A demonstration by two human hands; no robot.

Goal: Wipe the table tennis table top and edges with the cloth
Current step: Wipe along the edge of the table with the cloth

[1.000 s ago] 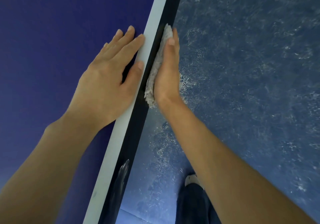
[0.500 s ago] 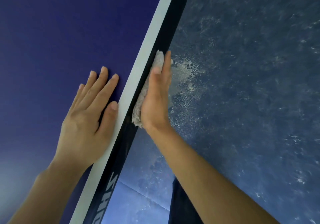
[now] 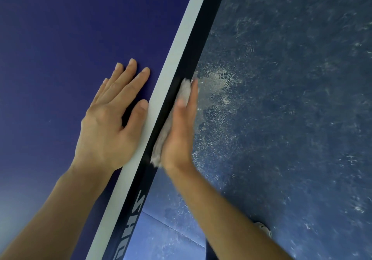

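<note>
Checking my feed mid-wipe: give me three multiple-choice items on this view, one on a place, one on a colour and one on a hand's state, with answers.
1. Where is the cloth?
A) in a bucket
B) against the table's dark side edge
C) hanging on a net

2. What colour is the stripe along the border of the table top?
A) white
B) red
C) yellow

3. How is the left hand?
A) flat on the table top, fingers straight
B) clenched in a fist
C) hanging below the table

Answers:
1. B: the right hand presses the cloth sideways onto the dark side edge.
2. A: a pale white strip runs between the blue top and the dark edge.
3. A: it lies palm down on the blue surface beside the stripe.
</note>
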